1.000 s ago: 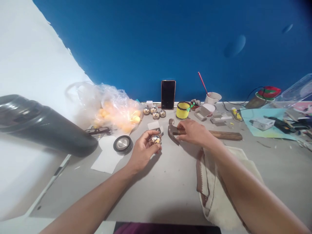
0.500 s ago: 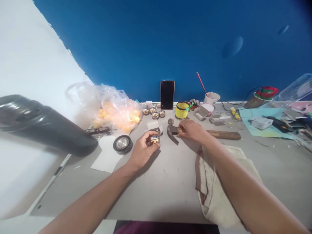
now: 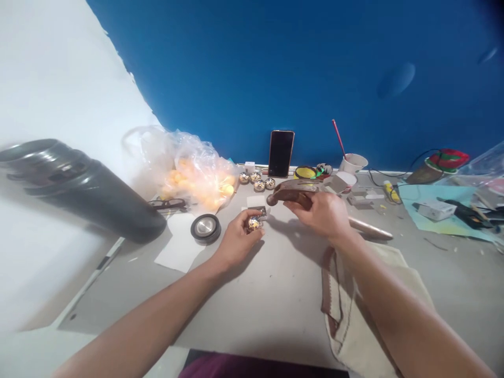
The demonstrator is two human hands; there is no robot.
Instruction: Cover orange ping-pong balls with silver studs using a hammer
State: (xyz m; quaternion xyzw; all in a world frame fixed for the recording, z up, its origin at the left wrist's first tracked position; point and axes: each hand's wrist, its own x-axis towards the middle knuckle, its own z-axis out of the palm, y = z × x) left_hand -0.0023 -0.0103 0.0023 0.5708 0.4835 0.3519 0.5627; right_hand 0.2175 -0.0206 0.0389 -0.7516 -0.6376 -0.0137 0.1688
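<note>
Between the thumb and fingers of my left hand (image 3: 238,237) is a shiny ball (image 3: 254,224) with a gold and silver mirrored surface, held low at the table top. Just behind it lies a small open box (image 3: 256,201) with something shiny in it. My right hand (image 3: 325,212) grips a claw hammer (image 3: 291,190) near its head, which is raised off the table and points left. The hammer's wooden handle (image 3: 370,229) slants down to the right behind my wrist. Several similar mirrored balls (image 3: 259,185) sit together farther back.
A phone (image 3: 281,153) leans on the blue wall. At left are a dark bottle (image 3: 106,194), a bag of orange balls (image 3: 197,178) and a round lid (image 3: 205,228). A cloth (image 3: 378,294) lies under my right forearm. A paper cup (image 3: 354,162) stands at the back right.
My right hand has lifted the hammer's head off the table and turned it. My left hand keeps its hold on the ball. The view has shifted slightly left.
</note>
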